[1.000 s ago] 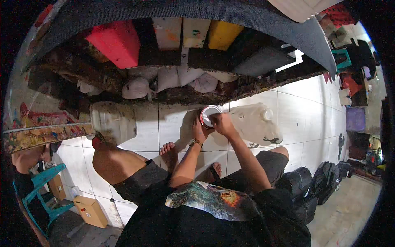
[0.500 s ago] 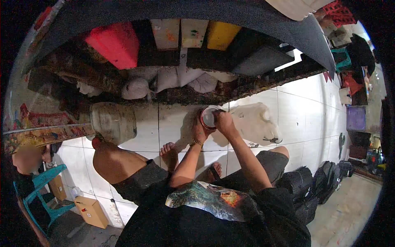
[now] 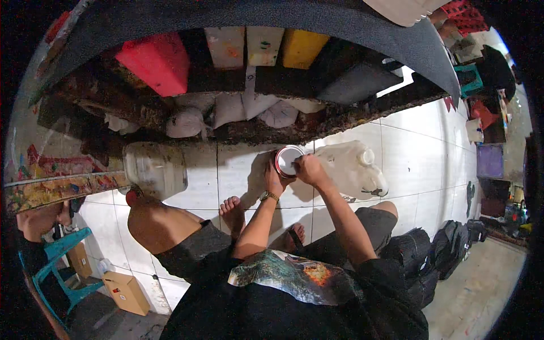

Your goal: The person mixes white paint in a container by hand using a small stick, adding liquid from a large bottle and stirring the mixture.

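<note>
At the centre of the head view, a round can [image 3: 288, 159] with a red and silver rim is held above the tiled floor [image 3: 198, 190], its pale grey face turned up to the camera. Clock positions below are taken from the can.

Left hand [image 3: 277, 180]: at 7 o'clock, curled around the can's side, gripping it. Wristwatch [image 3: 268, 196] on the same arm. Right hand [image 3: 311, 170]: at 3 to 4 o'clock, fingers bent and bunched at the rim; fingertips hidden, so cannot tell whether they pinch anything.

Surroundings: translucent jug [image 3: 343, 164] on the floor at 3 o'clock, just beside the right hand; plastic container [image 3: 156, 170], also translucent, at 9 o'clock, well apart. Paint-crusted ledge [image 3: 294, 135] at 12 o'clock, with pale sacks [image 3: 277, 114] behind it. Further up: yellow block [image 3: 305, 48] at 12 o'clock, red block [image 3: 156, 62] at 10. Bare feet [image 3: 232, 208] at 6 and 8. Dark bundles [image 3: 405, 252] at 4. Cardboard box [image 3: 127, 293] and teal chair [image 3: 65, 249] at 8.
</note>
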The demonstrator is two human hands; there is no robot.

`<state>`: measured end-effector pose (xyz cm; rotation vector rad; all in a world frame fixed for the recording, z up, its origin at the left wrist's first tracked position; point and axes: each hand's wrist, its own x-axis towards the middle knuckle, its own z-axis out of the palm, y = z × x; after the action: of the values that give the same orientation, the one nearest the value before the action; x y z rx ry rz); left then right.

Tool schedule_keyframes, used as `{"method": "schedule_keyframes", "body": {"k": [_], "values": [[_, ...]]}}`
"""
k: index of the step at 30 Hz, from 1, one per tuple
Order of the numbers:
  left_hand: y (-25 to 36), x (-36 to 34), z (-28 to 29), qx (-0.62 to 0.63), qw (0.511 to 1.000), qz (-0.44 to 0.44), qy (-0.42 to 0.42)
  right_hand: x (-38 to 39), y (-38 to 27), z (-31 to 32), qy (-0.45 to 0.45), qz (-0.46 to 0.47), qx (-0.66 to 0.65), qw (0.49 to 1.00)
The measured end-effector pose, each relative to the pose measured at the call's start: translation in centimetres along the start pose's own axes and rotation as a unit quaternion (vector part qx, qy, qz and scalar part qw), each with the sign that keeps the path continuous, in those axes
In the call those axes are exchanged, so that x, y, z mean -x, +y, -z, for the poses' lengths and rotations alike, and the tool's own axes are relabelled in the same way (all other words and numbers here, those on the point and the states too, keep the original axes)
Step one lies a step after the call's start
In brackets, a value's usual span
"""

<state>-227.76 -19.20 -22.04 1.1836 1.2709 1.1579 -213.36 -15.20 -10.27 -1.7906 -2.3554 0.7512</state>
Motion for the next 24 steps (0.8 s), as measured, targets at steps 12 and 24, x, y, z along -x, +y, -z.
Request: {"method": "schedule_keyframes", "body": {"k": [12,24], "values": [[2.4,-0.3,1.1,0.147,0.982,0.117,-0.014,-0.1,-1.0,-1.0,0.090,-0.040,0.005,0.995],[-3.0,0.5,0.7,-0.098,0.995,-0.027,-0.012,-0.5,-2.3,0.4,0.123,0.087,-0.132,0.980]]}}
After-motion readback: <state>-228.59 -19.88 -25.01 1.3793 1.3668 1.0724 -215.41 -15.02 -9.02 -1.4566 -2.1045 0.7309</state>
